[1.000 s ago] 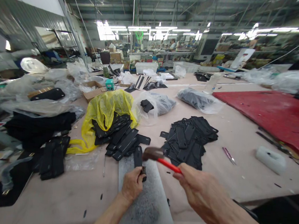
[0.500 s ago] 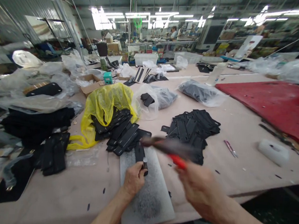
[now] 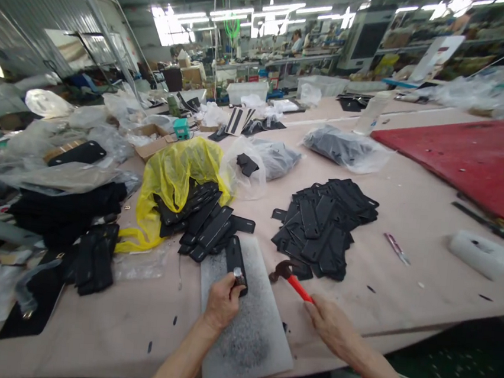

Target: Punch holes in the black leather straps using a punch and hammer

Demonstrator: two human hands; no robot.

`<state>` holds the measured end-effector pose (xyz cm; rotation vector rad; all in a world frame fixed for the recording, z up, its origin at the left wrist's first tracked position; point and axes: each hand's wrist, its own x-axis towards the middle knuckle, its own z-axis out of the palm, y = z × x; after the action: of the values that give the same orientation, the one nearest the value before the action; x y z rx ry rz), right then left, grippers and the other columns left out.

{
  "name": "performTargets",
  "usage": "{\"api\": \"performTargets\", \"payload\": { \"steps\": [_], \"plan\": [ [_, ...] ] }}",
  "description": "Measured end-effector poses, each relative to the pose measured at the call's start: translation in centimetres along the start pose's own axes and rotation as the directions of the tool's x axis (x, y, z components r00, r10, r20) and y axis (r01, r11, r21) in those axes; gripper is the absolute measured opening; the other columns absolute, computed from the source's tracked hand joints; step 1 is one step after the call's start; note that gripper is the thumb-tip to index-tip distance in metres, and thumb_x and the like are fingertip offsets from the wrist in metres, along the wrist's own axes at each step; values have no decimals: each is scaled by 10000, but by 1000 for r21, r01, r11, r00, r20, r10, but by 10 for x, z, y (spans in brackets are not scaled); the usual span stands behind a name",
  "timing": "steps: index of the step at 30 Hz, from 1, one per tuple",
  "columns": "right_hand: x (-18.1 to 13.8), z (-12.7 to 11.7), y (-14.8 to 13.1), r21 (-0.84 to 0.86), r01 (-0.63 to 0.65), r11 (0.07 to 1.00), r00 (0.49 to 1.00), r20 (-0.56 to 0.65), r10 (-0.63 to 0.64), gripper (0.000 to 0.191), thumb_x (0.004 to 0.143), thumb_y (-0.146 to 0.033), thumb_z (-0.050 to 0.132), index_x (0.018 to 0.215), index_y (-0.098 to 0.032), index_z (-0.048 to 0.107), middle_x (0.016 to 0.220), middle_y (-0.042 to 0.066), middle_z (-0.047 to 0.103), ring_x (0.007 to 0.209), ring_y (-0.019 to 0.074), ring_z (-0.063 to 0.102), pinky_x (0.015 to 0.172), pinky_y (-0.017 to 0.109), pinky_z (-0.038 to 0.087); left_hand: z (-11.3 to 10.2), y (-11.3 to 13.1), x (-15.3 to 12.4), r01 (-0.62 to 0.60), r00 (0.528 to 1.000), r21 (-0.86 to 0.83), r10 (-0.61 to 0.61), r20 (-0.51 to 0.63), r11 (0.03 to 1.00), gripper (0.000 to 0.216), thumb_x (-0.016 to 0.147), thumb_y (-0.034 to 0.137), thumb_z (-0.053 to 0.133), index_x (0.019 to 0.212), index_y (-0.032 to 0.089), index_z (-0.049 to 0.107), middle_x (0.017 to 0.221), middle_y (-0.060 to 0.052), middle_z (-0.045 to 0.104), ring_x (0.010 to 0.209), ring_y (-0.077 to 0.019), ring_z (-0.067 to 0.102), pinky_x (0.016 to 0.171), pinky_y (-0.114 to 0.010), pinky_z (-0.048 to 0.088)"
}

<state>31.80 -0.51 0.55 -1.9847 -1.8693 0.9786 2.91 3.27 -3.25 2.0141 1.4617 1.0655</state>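
Note:
My left hand [image 3: 222,302] is closed around a small metal punch [image 3: 239,276] that stands on a black strip piece [image 3: 235,257] lying on the white cutting slab [image 3: 247,331]. My right hand [image 3: 332,326] grips the red handle of a hammer [image 3: 291,278], whose dark head sits low beside the slab's right edge, just right of the punch. A pile of black strip pieces [image 3: 324,223] lies to the right, and another pile [image 3: 204,223] spills from a yellow plastic bag [image 3: 177,179] behind the slab.
A red mat [image 3: 469,156] covers the table's right side. A white foam block [image 3: 477,253] and a small metal tool [image 3: 396,249] lie near it. Clear bags of parts [image 3: 345,147], black material [image 3: 66,204] and cardboard boxes crowd the left and back. People work at distant benches.
The hammer was raised above the punch, swung in a blur, and now rests low by the slab's right edge. My left hand has kept the punch on the black strip.

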Motion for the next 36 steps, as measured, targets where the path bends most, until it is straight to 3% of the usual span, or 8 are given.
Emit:
{"api": "performTargets", "payload": {
  "steps": [2, 4, 8, 14, 18, 22, 30, 36],
  "plan": [
    [4, 7, -9, -186, 119, 975, 977, -151, -148, 284, 951, -318, 368, 1023, -153, 588, 918, 121, 624, 818, 254, 591, 717, 372, 447, -1, 1, 2, 7, 1000, -17, -8, -2, 1000, 224, 863, 148, 522, 1035, 181, 662, 971, -72, 744, 904, -216, 714, 807, -335, 592],
    [12, 11, -32, -269, 263, 926, 920, -219, -325, 324, 930, -269, 429, 1207, -158, 555, 1192, 166, 575, 1057, 300, 547, 877, 438, 431, -2, 3, 3, 20, 1000, -22, -21, -7, 1000, 234, 858, 154, 522, 1038, 179, 668, 981, -71, 749, 917, -218, 716, 813, -343, 597],
    [32, 33, -84, -191, 489, 851, 855, -91, -511, 435, 879, -255, 550, 1309, -199, 521, 1396, 125, 485, 1276, 309, 410, 1057, 494, 322, -5, 9, 5, 65, 997, -28, -64, 33, 998, 259, 868, 165, 495, 1051, 176, 679, 1020, -77, 745, 960, -220, 707, 865, -368, 585],
    [47, 67, -97, -165, 477, 863, 876, 11, -482, 587, 852, -240, 557, 1426, -206, 437, 1523, 101, 372, 1412, 344, 239, 1133, 600, 127, -11, 18, 12, 224, 974, -133, -216, 70, 966, 254, 862, 183, 507, 1026, 189, 701, 1032, -67, 742, 971, -215, 694, 882, -368, 568],
    [48, 65, -94, -152, 467, 871, 883, 24, -469, 571, 860, -235, 538, 1424, -216, 448, 1529, 87, 366, 1412, 340, 244, 1135, 604, 114, -17, 15, 17, 422, 896, -281, -443, -13, 862, 223, 885, 294, 553, 961, 159, 712, 932, -67, 754, 876, -217, 708, 806, -349, 582],
    [49, 64, -94, -135, 474, 870, 879, 21, -475, 570, 867, -236, 522, 1430, -207, 440, 1530, 79, 367, 1415, 338, 236, 1138, 601, 114, -22, 8, 7, 500, 824, -378, -563, -70, 779, 293, 914, 361, 542, 994, 129, 700, 943, -88, 753, 907, -230, 706, 834, -358, 570],
    [51, 55, -95, -94, 489, 867, 872, 6, -490, 534, 801, -216, 586, 1329, -184, 515, 1456, 126, 440, 1363, 355, 295, 1121, 602, 159, -20, 9, -9, 500, 830, -275, -545, -117, 821, 266, 903, 341, 533, 988, 155, 704, 977, -80, 748, 936, -233, 697, 858, -350, 548],
    [51, 56, -106, -85, 458, 885, 884, -66, -463, 266, 811, -171, 610, 1060, -255, 650, 1290, 82, 526, 1248, 296, 398, 1115, 574, 148, -20, 8, -7, 496, 839, -254, -534, -107, 830, 271, 905, 348, 517, 983, 168, 704, 959, -72, 747, 911, -232, 695, 837, -346, 538]
  ]
}}
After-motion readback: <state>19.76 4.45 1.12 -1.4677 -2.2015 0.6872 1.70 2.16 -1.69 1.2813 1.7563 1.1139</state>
